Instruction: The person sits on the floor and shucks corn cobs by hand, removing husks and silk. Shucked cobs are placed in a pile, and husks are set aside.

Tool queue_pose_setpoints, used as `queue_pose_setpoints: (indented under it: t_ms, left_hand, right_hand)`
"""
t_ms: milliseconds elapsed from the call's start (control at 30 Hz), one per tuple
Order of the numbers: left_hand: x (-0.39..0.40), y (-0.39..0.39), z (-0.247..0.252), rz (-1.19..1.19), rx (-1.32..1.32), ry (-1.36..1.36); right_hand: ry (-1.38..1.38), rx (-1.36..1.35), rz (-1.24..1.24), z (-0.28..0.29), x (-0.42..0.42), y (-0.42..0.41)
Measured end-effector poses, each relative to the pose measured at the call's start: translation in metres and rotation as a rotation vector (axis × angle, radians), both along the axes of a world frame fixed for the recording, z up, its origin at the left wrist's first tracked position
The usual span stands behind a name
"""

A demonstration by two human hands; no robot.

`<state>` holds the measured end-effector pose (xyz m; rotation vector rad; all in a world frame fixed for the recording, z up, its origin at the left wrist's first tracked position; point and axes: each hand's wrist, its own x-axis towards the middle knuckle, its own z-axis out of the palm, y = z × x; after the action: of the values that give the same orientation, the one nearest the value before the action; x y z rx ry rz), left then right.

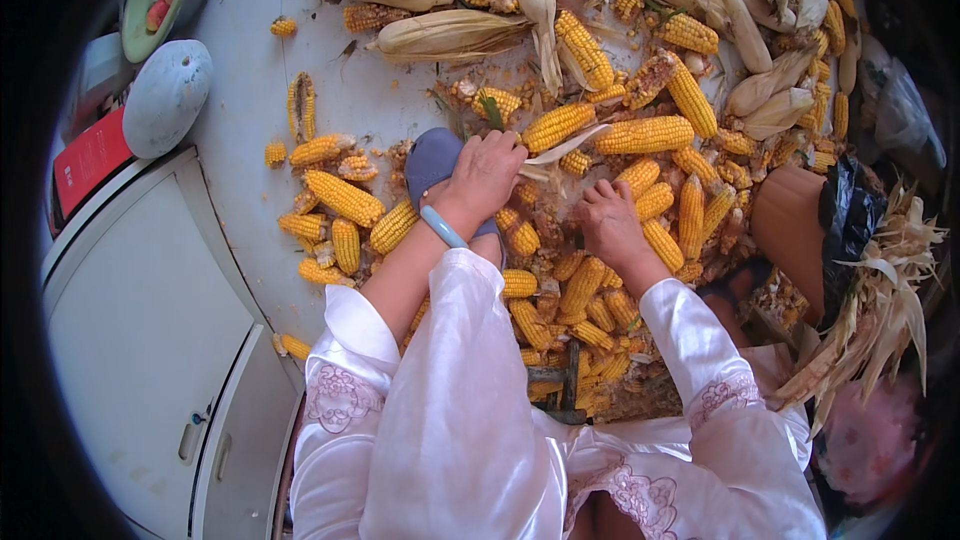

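Note:
My left hand (486, 174) is beside the grey-blue slipper (433, 154) on my foot, its wrist wearing a pale blue bangle (444, 227). Its fingertips meet the near end of a husked yellow corn ear (559, 127); whether they grip it is hidden. A strip of dry husk (566, 147) runs right from those fingers. Lower and to the right, my right hand (613, 223) reaches down with curled fingers among kernels and crumbs. Husked ears (654, 200) lie against its right side. What its fingertips touch cannot be seen.
Corn ears in dry husks (450, 34) lie at the top of the floor. More bare ears (585, 285) are piled between my legs. A white cabinet (150, 262) stands left, near a pale waxy gourd (168, 97). Right are a cardboard piece (791, 232) and loose husks (877, 300).

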<state>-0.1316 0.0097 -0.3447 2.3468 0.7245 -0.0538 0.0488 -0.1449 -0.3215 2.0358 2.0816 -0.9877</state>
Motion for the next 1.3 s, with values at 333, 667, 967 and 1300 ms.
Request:
queue_pose_setpoints:
  t_ms: [333, 667, 967, 1300]
  left_hand:
    - [-0.009, 0.007, -0.016, 0.407, -0.613, -0.174]
    - [-0.024, 0.041, -0.001, 0.417, -0.24, -0.192]
    - [-0.004, 0.019, -0.003, -0.097, 0.277, 0.016]
    - [0.006, 0.017, -0.011, -0.004, 0.103, -0.053]
  right_hand:
    - [0.556, -0.157, -1.04, 0.043, 0.03, -0.023]
    - [-0.099, -0.236, -0.283, -0.014, -0.049, -0.029]
    - [-0.09, -0.31, -0.387, -0.017, -0.029, -0.022]
    - [-0.165, 0.37, -0.253, -0.019, 0.04, 0.072]
